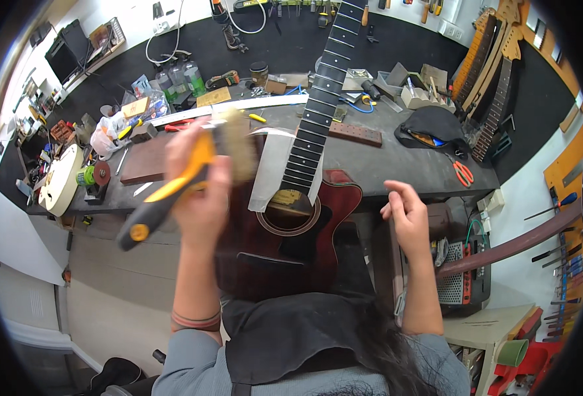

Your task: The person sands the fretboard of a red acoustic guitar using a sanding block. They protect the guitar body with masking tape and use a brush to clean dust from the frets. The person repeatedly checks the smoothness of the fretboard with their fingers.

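My left hand is closed round the yellow and black handle of a wide brush, lifted over the left side of the guitar; its pale bristles are smeared by motion. A dark red acoustic guitar with a cutaway lies in front of my lap, and its fretted neck runs up past the bench edge. Pale masking sheet covers the top on both sides of the fretboard's end. No strings can be made out. To the right of the body, my right hand hovers empty, its fingers loosely bent and partly apart.
A dark workbench spans the front, holding a drilled wooden block, a black pouch, orange-handled scissors and spray bottles. Guitar necks lean at right. An amplifier stands below, near a curved brown strip.
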The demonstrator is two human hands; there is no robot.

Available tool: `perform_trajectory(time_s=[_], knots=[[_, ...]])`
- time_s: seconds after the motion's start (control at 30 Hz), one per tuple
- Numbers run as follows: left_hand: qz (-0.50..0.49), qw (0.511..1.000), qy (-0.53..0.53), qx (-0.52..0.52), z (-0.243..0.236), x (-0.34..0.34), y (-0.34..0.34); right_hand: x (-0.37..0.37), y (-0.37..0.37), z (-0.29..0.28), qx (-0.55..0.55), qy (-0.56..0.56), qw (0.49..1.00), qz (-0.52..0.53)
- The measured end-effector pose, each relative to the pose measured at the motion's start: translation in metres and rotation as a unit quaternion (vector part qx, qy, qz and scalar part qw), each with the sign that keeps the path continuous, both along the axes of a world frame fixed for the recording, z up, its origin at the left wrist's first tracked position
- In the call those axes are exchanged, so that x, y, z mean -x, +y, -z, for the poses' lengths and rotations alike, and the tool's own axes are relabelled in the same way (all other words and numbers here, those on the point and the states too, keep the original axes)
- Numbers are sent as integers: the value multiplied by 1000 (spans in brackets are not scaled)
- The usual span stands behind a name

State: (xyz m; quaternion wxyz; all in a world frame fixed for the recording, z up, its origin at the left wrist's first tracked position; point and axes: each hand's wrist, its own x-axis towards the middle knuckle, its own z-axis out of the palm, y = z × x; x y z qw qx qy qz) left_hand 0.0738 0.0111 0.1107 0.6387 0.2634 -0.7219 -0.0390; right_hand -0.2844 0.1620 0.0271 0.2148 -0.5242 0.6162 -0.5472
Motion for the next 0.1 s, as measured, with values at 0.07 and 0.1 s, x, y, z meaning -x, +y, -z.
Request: perform_trajectory(time_s=[0.07, 0.1], knots=[[-54, 869, -420, -255, -36, 5, -13, 28, -12, 30, -56, -42, 997, -13], [-58, 872, -416, -254, -39, 4, -12, 30, -17, 36, -69, -27, 997, -3]])
